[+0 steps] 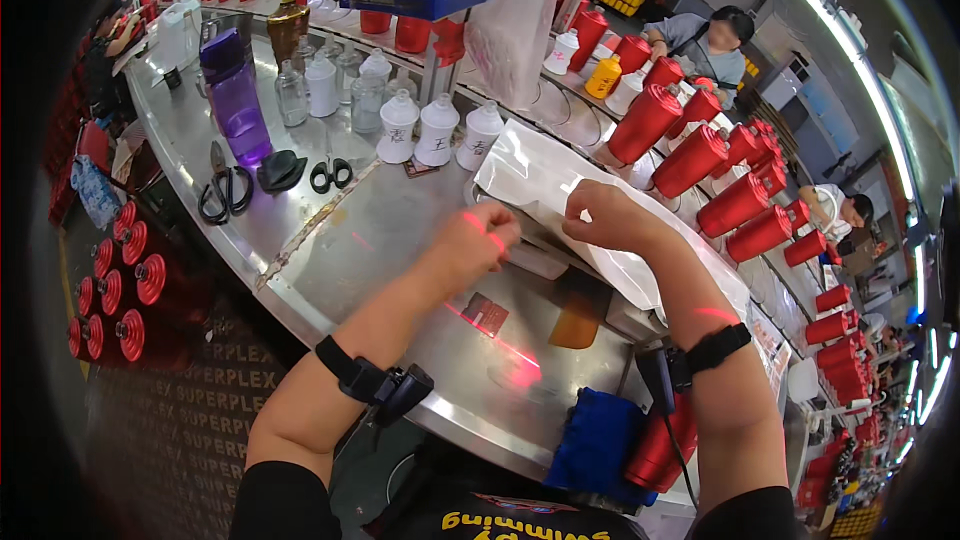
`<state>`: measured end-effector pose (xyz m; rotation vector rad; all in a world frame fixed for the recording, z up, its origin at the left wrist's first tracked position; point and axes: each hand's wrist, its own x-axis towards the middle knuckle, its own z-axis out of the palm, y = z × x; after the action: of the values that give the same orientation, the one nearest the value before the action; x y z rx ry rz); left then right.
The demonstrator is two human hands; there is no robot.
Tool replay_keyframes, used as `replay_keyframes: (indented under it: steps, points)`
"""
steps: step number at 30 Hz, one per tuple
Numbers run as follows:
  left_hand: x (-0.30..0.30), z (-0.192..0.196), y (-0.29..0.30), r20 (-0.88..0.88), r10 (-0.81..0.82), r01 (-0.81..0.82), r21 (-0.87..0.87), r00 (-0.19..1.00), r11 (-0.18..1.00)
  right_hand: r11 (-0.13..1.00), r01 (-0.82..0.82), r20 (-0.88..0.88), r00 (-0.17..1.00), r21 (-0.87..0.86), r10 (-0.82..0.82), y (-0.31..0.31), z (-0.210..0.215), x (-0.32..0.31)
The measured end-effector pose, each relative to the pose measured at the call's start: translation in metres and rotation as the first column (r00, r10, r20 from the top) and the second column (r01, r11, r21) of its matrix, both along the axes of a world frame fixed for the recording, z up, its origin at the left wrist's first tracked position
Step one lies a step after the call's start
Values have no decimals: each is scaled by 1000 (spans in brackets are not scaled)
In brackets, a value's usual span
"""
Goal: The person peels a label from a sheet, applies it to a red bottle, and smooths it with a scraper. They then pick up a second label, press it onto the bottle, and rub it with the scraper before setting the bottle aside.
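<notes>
My left hand is over the metal table, slightly blurred, with its fingers curled in. A red laser line crosses its back. My right hand is bent at the wrist above a glossy white sheet, its fingers closed together. What either hand holds, if anything, is hidden or too small to make out. Below the left hand lies a dark red card. An amber-brown flat piece lies to its right. Several white bottles with dark writing stand beyond the left hand.
Black scissors, smaller scissors and a purple water bottle are at left. Red bottles line a conveyor at right, where people work. Near me are a blue cloth and a red bottle. A plastic bag hangs ahead.
</notes>
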<state>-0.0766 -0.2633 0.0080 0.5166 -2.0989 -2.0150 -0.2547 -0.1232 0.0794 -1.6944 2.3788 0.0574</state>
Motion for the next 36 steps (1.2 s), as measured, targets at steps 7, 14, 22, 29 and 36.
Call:
replay_keyframes:
  steps: [7,14,22,29,36]
  points:
    - [-26,-14,31,35,-35,27,213,999,977,995,61,391,916,77,-86,2,-2,-9]
    - [-28,-14,38,63,67,-74,105,996,992,987,-14,466,882,162,-65,-7,-5,-10]
    - [-34,-34,41,-50,163,-170,-223,985,960,952,160,542,792,261,-281,-24,5,-4]
    - [-31,-27,41,-61,133,-140,-132,989,981,966,111,591,773,233,-232,-23,-2,-15]
    - [-28,-27,37,-52,118,-123,-109,992,986,966,152,672,696,208,-254,-27,-7,-13]
